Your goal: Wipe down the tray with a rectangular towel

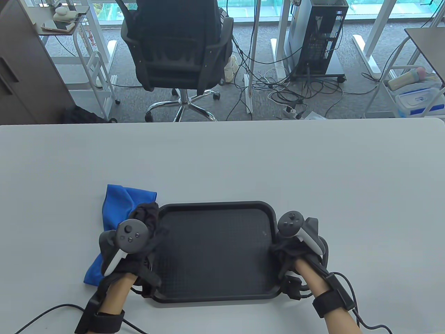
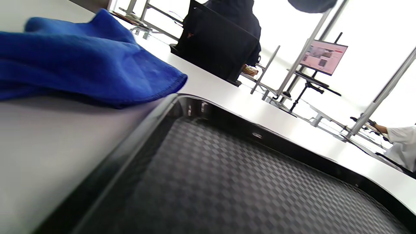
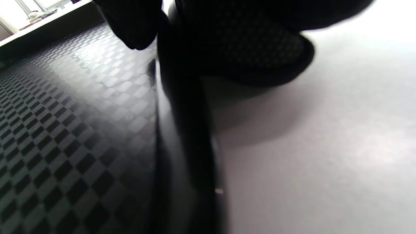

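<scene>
A black tray (image 1: 215, 205) with a checkered floor lies near the table's front edge. A blue rectangular towel (image 1: 118, 201) lies crumpled on the table against the tray's left side; it also shows in the left wrist view (image 2: 84, 61), loose beside the tray's rim (image 2: 130, 143). My left hand (image 1: 147, 222) hovers over the tray's left rim and the towel's edge with the thumb spread over the tray; no finger shows in its wrist view. My right hand (image 1: 283, 248) grips the tray's right rim (image 3: 185, 130), thumb inside and fingers (image 3: 253, 48) outside.
The grey table (image 1: 243, 163) stretches far beyond the tray. Glove cables (image 1: 41, 313) trail off the front edge by both wrists. An office chair (image 1: 180, 52) and a computer tower (image 1: 320, 38) stand on the floor behind the table.
</scene>
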The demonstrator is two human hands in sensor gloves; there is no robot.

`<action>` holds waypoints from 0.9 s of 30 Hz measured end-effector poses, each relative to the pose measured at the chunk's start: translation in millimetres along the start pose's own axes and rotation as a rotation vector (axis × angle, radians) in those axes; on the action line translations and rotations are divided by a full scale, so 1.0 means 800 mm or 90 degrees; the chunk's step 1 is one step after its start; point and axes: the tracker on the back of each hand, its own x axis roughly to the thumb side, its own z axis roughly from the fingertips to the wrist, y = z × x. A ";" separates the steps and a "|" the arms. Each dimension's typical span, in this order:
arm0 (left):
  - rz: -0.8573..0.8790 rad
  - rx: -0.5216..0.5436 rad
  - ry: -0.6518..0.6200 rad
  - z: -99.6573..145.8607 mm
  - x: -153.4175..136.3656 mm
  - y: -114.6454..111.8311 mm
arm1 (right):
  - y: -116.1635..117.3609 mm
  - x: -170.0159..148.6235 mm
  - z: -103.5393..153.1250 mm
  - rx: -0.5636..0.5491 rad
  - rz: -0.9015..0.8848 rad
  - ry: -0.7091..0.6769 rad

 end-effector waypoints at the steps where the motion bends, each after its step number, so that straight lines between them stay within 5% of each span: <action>1: 0.006 0.005 0.024 -0.003 -0.011 0.004 | 0.000 0.000 0.000 0.001 -0.002 0.002; 7: 0.004 -0.018 0.184 -0.012 -0.067 0.012 | -0.001 0.000 0.000 0.005 -0.008 0.005; 14: -0.055 -0.149 0.309 -0.015 -0.114 -0.003 | -0.001 -0.001 0.000 0.008 -0.013 0.007; 21: -0.113 -0.208 0.366 -0.016 -0.127 -0.024 | -0.002 -0.001 0.000 0.010 -0.014 0.006; 27: -0.161 -0.171 0.364 -0.017 -0.126 -0.031 | -0.002 -0.001 0.000 0.014 -0.017 0.006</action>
